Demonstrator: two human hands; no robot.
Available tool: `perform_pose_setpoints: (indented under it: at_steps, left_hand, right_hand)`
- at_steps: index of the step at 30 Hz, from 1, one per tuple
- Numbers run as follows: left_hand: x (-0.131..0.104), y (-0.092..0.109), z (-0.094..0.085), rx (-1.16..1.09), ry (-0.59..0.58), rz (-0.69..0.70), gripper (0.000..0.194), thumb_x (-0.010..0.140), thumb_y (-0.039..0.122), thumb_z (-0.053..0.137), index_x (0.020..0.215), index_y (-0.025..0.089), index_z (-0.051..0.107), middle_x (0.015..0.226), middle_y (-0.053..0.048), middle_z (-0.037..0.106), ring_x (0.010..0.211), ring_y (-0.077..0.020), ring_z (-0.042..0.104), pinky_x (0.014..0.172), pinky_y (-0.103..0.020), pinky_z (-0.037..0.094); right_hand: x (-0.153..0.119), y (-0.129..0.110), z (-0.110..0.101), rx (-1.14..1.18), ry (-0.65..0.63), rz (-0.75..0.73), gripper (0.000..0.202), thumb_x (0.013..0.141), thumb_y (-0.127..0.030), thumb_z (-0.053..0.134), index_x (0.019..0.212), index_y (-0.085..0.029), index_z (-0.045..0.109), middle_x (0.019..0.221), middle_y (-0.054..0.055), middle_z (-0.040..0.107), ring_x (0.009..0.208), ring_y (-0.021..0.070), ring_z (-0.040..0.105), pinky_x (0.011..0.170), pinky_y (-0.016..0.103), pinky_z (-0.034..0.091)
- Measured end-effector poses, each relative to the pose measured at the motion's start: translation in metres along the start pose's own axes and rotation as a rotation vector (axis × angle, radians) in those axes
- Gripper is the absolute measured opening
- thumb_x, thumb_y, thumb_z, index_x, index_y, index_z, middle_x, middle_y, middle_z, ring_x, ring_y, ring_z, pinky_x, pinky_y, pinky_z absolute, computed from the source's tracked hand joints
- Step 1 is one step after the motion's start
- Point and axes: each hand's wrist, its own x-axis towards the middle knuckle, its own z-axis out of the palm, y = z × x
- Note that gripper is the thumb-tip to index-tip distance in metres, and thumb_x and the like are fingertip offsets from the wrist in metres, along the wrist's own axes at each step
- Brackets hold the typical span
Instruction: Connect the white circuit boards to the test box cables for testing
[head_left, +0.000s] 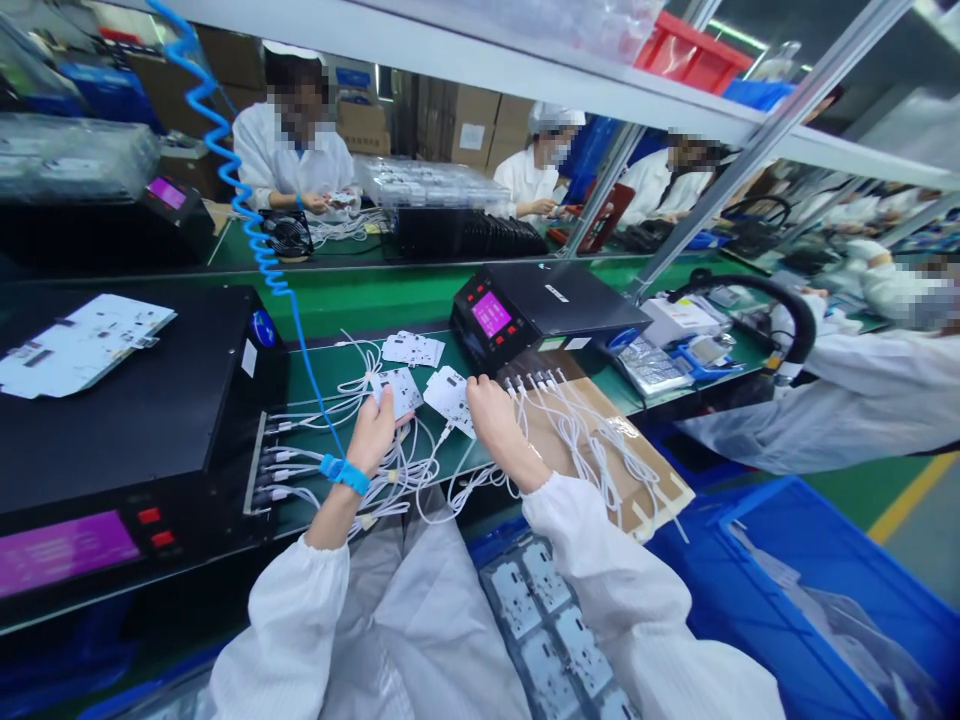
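Note:
My left hand (373, 430) is closed on a white circuit board (401, 391), thumb on its face, above the green bench mat. A blue wrist strap (344, 474) with a coiled blue cord is on that wrist. My right hand (495, 415) grips the right edge of a second white circuit board (448, 398); its fingertips are partly hidden. A white cable plug (445, 434) meets this board's lower edge. Behind both hands, more white boards (412, 349) lie on the mat. White cables (394, 480) tangle below and between my hands.
Black test boxes with pink screens stand at left (112, 400) and behind (562, 300). Cardboard (559, 400) with several cables lies at right. A tray of boards (540, 620) sits by my lap, and a blue bin (810, 580) is at lower right. Co-workers in white sit across and at right.

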Motion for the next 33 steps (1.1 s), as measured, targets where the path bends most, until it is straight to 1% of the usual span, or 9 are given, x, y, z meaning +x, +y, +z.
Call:
perform_pose_setpoints:
  at_steps: [5,9,15,18,21,24,26,29,33]
  left_hand:
    - [-0.012,0.009,-0.013,-0.034,0.016,0.016,0.038,0.108,0.035,0.045,0.135,0.013,0.061,0.14,-0.016,0.067,0.126,-0.0264,0.068,0.099,-0.041,0.064]
    - [-0.03,0.014,-0.017,-0.106,-0.067,-0.073,0.037,0.107,0.035,0.047,0.133,0.013,0.062,0.141,-0.016,0.066,0.127,-0.0265,0.067,0.105,-0.044,0.061]
    - [-0.047,0.015,-0.011,-0.178,-0.116,-0.135,0.037,0.107,0.037,0.048,0.132,0.014,0.062,0.142,-0.016,0.066,0.129,-0.0281,0.066,0.107,-0.049,0.059]
    - [-0.05,0.017,-0.012,-0.194,-0.092,-0.124,0.038,0.107,0.036,0.048,0.133,0.013,0.062,0.143,-0.016,0.065,0.129,-0.0281,0.066,0.109,-0.049,0.059]
    - [-0.052,0.022,-0.017,-0.204,-0.082,-0.086,0.039,0.106,0.038,0.05,0.133,0.013,0.063,0.144,-0.016,0.065,0.13,-0.0289,0.065,0.108,-0.049,0.059]
    - [-0.053,0.026,-0.02,-0.198,-0.086,-0.048,0.042,0.103,0.042,0.055,0.134,0.015,0.063,0.144,-0.015,0.064,0.134,-0.0311,0.062,0.11,-0.052,0.058]
    - [-0.053,0.026,-0.021,-0.191,-0.096,-0.028,0.045,0.1,0.045,0.06,0.135,0.018,0.063,0.145,-0.015,0.064,0.137,-0.033,0.06,0.111,-0.056,0.056]
    - [-0.054,0.024,-0.02,-0.169,-0.112,-0.026,0.047,0.099,0.048,0.061,0.135,0.018,0.064,0.145,-0.015,0.064,0.139,-0.0345,0.058,0.112,-0.059,0.054]
    - [-0.055,0.022,-0.021,-0.16,-0.111,-0.043,0.046,0.1,0.047,0.061,0.134,0.016,0.065,0.148,-0.016,0.061,0.14,-0.0342,0.056,0.115,-0.058,0.052]
  right_hand:
    - [0.012,-0.009,0.02,-0.01,-0.017,0.041,0.027,0.094,0.006,0.049,0.108,-0.005,0.071,0.106,0.024,0.072,0.104,0.0277,0.075,0.08,0.029,0.057]
    - [0.02,-0.008,0.034,-0.016,-0.031,0.06,0.029,0.096,0.003,0.048,0.106,-0.005,0.074,0.103,0.025,0.073,0.101,0.0278,0.076,0.079,0.029,0.056]
    - [0.021,-0.008,0.034,-0.034,-0.03,0.081,0.03,0.097,0.002,0.045,0.106,-0.004,0.073,0.104,0.025,0.072,0.101,0.0269,0.074,0.077,0.029,0.055]
    - [0.001,-0.01,0.022,-0.045,0.011,0.05,0.029,0.099,-0.002,0.046,0.113,-0.006,0.07,0.114,0.025,0.07,0.109,0.0286,0.069,0.08,0.032,0.054]
    - [-0.038,-0.017,0.013,0.017,0.078,0.007,0.025,0.107,-0.026,0.05,0.111,-0.01,0.07,0.11,0.021,0.071,0.105,0.028,0.07,0.077,0.031,0.051]
    - [-0.079,-0.035,0.019,0.185,-0.011,0.0,0.045,0.109,-0.05,0.043,0.099,-0.015,0.069,0.094,0.014,0.074,0.083,0.0232,0.073,0.065,0.027,0.045]
    - [-0.098,-0.049,0.03,0.265,-0.088,-0.007,0.047,0.107,-0.055,0.044,0.096,-0.016,0.069,0.092,0.011,0.074,0.079,0.0229,0.074,0.062,0.027,0.043]
    - [-0.109,-0.065,0.047,0.316,-0.134,0.02,0.039,0.108,-0.048,0.048,0.099,-0.017,0.069,0.096,0.01,0.075,0.084,0.0241,0.076,0.063,0.028,0.043]
    - [-0.11,-0.066,0.056,0.354,-0.139,0.042,0.026,0.108,-0.029,0.047,0.102,-0.017,0.069,0.1,0.009,0.075,0.086,0.0226,0.075,0.063,0.027,0.041]
